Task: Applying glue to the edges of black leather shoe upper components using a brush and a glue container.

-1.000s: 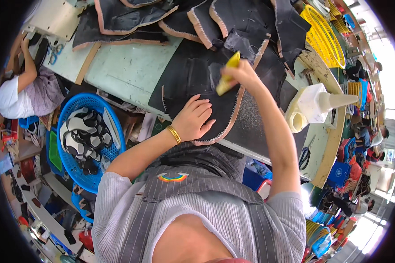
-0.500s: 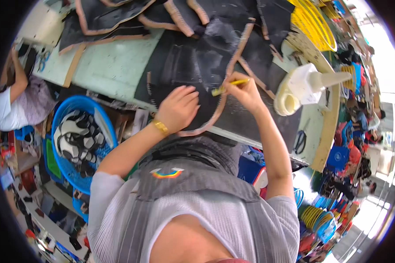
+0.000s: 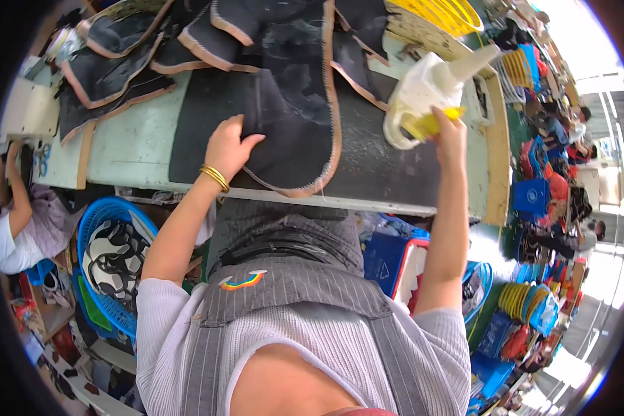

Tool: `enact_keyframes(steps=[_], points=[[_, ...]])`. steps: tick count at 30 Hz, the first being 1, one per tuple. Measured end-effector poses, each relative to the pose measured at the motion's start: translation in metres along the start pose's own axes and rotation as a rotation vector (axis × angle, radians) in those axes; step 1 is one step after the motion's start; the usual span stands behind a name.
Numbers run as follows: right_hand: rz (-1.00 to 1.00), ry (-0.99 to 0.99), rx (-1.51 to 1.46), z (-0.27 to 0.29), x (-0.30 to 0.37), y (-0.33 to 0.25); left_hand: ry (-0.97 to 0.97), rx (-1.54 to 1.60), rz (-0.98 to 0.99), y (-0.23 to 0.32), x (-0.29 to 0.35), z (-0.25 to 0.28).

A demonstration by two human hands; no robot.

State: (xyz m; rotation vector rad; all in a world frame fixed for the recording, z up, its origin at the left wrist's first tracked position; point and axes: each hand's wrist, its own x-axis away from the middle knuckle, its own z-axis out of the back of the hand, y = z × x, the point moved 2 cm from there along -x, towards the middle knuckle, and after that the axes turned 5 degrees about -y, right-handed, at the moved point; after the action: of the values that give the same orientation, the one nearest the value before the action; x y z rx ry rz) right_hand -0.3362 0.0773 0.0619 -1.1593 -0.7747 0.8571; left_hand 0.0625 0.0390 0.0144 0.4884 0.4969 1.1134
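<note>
A black boot-upper piece [image 3: 295,149] lies on the table, its curved edge trimmed with a pinkish band and zigzag marks. My left hand [image 3: 227,147], wearing gold bangles, rests at the piece's left edge with thumb spread from the fingers. Pinched in my right hand [image 3: 451,135] is a small yellow brush [image 3: 423,126]. Its bristle end is at the opening of a white plastic glue bottle [image 3: 412,90], which has a long spout and a cut side cup. Whether the bristles are inside the cup is blurred.
More black pieces [image 3: 111,73] with pinkish edges overlap along the far side. A wooden rail [image 3: 498,152] borders the table's right end, beside a yellow basket [image 3: 440,14]. On the left stand a blue basket [image 3: 93,229] of black-and-white parts and another person [image 3: 31,229].
My right hand has carried the brush from the black piece rightward to the glue bottle. The left hand has shifted left and its thumb has spread. The view has turned, so the black piece appears straighter.
</note>
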Motion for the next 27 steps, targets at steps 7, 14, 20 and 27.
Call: enact_keyframes(steps=[7, 14, 20, 27], points=[[-0.108, -0.274, -0.411, -0.117, 0.066, -0.03, -0.104, 0.074, -0.029, -0.035, 0.017, 0.013], [-0.128, -0.578, -0.028, -0.181, 0.104, -0.001, -0.089, 0.346, 0.114, -0.045, 0.011, 0.023], [-0.067, -0.948, 0.009, -0.234, 0.108, -0.014, -0.24, -0.052, -0.08, -0.06, 0.004, 0.028], [0.201, -1.161, 0.112, -0.251, 0.117, -0.026, -0.281, 0.405, 0.087, -0.075, 0.003, 0.027]])
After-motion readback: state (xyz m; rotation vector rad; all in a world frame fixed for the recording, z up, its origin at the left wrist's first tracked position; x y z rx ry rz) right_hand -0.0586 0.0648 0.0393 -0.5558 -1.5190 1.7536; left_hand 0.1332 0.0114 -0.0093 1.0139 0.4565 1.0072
